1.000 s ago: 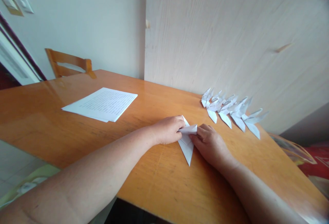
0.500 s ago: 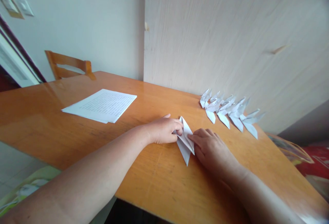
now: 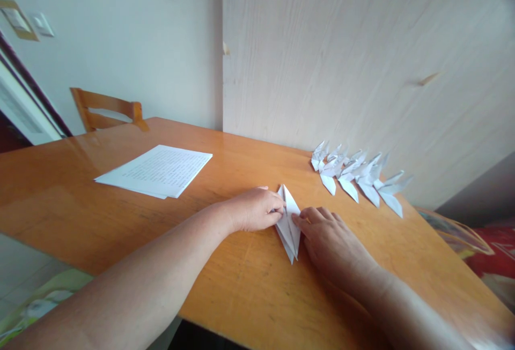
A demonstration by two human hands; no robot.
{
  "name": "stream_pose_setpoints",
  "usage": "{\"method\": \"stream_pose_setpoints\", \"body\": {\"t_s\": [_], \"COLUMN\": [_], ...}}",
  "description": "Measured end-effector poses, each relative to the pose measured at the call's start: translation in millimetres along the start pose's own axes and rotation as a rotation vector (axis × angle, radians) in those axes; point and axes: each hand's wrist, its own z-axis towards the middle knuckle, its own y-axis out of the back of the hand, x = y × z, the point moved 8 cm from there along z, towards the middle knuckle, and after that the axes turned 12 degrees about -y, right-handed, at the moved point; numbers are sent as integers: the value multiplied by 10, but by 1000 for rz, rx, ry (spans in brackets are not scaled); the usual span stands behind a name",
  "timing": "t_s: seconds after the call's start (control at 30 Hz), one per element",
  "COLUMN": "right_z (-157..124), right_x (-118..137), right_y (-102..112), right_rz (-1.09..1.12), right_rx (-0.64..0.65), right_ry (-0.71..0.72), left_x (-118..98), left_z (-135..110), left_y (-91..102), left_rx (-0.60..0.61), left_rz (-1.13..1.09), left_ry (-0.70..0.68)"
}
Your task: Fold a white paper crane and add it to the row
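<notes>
A white sheet folded into a narrow kite shape, the folded paper [image 3: 288,229], lies on the table between my hands, its lower end split into two points. My left hand [image 3: 257,209] is closed at its left edge, with curled fingers pressing near the centre crease. From the other side my right hand [image 3: 328,235] grips the right edge, thumb and fingers together; its fingertips are partly hidden. Several folded paper cranes [image 3: 368,181] stand in rows at the far right of the table.
A stack of written paper sheets [image 3: 161,170] lies on the left of the wooden table [image 3: 241,285]. Behind the table are a wooden chair [image 3: 107,106] and a pale wood panel [image 3: 341,55]. Red bags [image 3: 494,248] sit beyond the right edge.
The folded paper's right flap has swung inward, so the lower points now lie closer together and the shape is narrower. Both hands stay on it. The view has shifted slightly.
</notes>
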Motion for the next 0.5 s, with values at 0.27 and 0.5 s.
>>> {"method": "stream_pose_setpoints", "body": {"t_s": [0.27,0.5], "right_z": [9,-23], "right_x": [-4,11], "right_y": [-20,8], "right_rz": [-5,-13], "right_rx": [0,4], "right_ry": [10,10], "left_x": [45,48], "left_z": [-3,-16], "left_y": [-40,-142], "left_rx": [-28,88], "left_rz": [1,65], "left_ry": [-14,-31]}}
